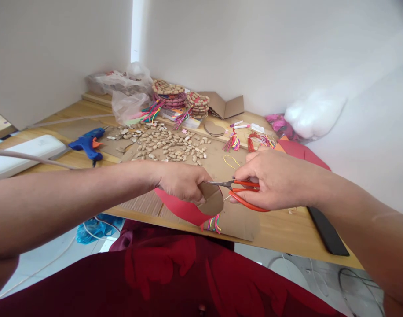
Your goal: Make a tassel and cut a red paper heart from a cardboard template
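Note:
My left hand [185, 180] is closed on a piece of brown cardboard [212, 200] with a curved edge. A red sheet [185, 208] hangs beneath that hand, against the cardboard. My right hand [270, 178] grips the orange handles of a pair of scissors [246, 193]. Their blades point left and meet the cardboard's upper edge beside my left fingers. Just below the cardboard lies a multicoloured thread tassel [214, 223]. Whether the red sheet is fixed to the cardboard I cannot tell.
Many peanuts [171, 143] lie across a cardboard sheet. A blue glue gun [88, 143] rests at left, near a white power strip [30, 154]. Behind stand stacked peanut-covered pieces [170, 94] and a cardboard heart [214, 128]. A black phone [327, 231] lies at the right edge.

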A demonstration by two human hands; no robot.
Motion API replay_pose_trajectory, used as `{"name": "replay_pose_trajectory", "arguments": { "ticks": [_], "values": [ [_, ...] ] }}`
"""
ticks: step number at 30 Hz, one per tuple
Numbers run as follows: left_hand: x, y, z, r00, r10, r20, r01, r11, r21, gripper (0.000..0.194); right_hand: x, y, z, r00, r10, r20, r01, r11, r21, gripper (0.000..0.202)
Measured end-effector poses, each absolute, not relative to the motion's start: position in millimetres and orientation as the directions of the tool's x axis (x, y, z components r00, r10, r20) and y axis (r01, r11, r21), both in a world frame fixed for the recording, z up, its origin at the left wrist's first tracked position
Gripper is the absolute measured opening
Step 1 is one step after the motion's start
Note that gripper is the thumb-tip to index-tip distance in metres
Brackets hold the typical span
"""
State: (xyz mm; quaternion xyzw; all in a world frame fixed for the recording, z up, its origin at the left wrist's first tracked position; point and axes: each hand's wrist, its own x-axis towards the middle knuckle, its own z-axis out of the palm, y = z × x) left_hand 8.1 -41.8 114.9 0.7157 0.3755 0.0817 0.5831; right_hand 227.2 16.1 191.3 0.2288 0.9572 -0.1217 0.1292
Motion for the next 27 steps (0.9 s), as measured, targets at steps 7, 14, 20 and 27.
{"name": "replay_pose_trajectory", "arguments": {
  "ticks": [7, 14, 20, 27],
  "values": [
    [10.1, -43.5, 120.8, 0.690, 0.642, -0.334, 0.472, -0.050, 0.880, 0.018, 227.7, 17.4, 191.5, -0.850, 0.399, -0.342, 0.472, 0.866, -0.162, 0.044],
    [10.3, -45.4, 121.7, 0.681, 0.641, -0.353, 0.474, -0.019, 0.880, 0.018, 226.4, 17.5, 191.1, -0.839, 0.390, -0.380, 0.478, 0.861, -0.172, 0.047],
    [8.6, -43.5, 115.0, 0.699, 0.638, -0.323, 0.446, -0.036, 0.894, 0.022, 225.5, 17.1, 193.0, -0.856, 0.377, -0.354, 0.458, 0.871, -0.179, 0.044],
    [8.3, -42.9, 115.3, 0.697, 0.634, -0.334, 0.479, -0.066, 0.875, 0.024, 222.1, 13.2, 197.0, -0.859, 0.368, -0.355, 0.438, 0.888, -0.139, 0.037]
  ]
}}
